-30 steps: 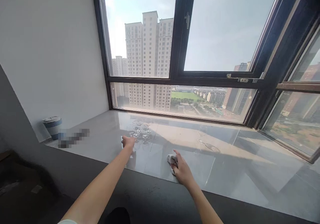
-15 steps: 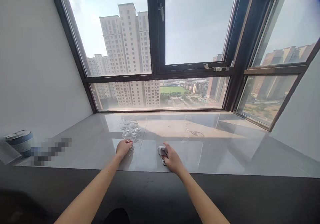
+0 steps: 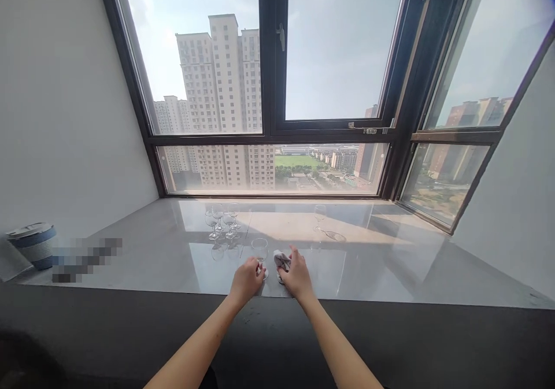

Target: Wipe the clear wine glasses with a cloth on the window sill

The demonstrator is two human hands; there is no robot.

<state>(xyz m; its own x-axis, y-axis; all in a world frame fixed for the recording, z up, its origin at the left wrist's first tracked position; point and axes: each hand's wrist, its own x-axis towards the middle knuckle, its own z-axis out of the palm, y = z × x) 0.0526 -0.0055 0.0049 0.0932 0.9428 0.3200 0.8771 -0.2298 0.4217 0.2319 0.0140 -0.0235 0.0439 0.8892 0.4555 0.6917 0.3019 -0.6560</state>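
Clear and colourless on the near stemmed glass (image 3: pixel 259 251), likewise on the glass cluster (image 3: pixel 229 220) farther left and the lone glass (image 3: pixel 319 211) at far right. White mottled with dark grey on the cloth (image 3: pixel 281 260). Pale grey with thin joint lines on the sill (image 3: pixel 368 279), beige where sunlit. Banded in blue and off-white on the tub (image 3: pixel 37 249) at left. Nearly black on the window frame (image 3: pixel 269 71); green on the lawn (image 3: pixel 297 161) far outside.

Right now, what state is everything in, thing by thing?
Near glass: upright, in the left hand.
Cloth: crumpled, in the right hand.
Grouped glasses: upright, standing together.
Lone glass: upright, standing apart.
Window with handle: looks shut.
Bucket: standing; lid unclear.
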